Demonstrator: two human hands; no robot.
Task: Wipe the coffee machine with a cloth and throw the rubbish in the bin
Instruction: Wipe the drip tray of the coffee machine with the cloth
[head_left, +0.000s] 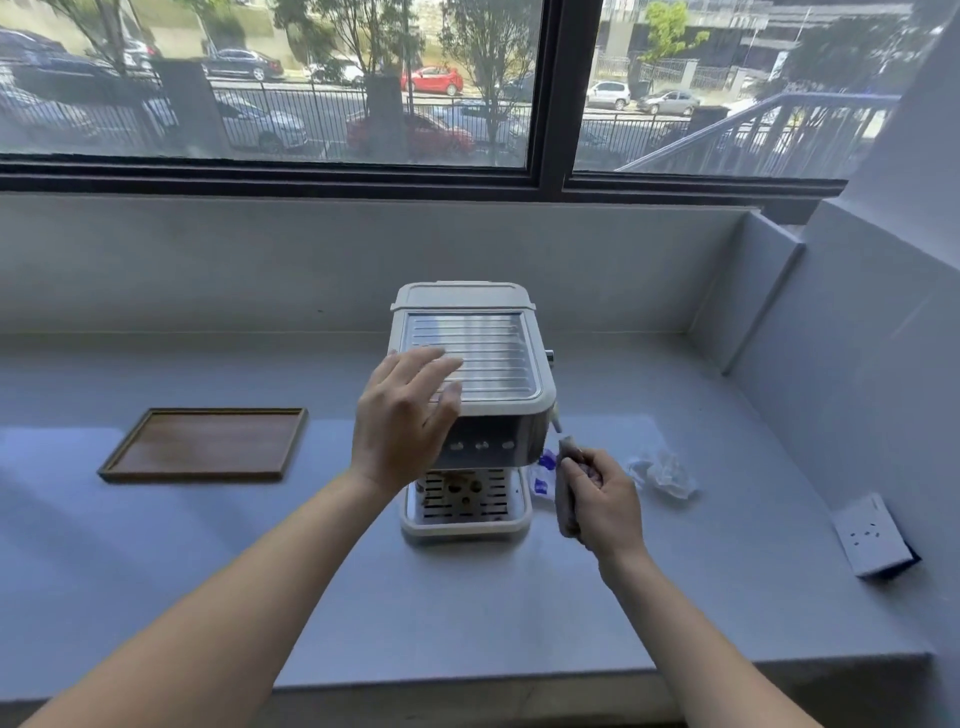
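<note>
The left hand (408, 415) lies flat, fingers spread, on the front left corner of the coffee machine (470, 364), over its ribbed metal top. The right hand (602, 499) is curled tight around a bunched grey cloth (565, 493), held at the machine's right side just below the steam wand (557, 418). The machine stands mid-counter (467, 613), its drip tray (465, 512) stained brown. Just behind the right hand lie a blue-and-white wrapper (543, 475) and crumpled clear plastic (662, 470). A wooden tray (208, 444) sits well to the left, a white socket box (875, 535) far right
</note>
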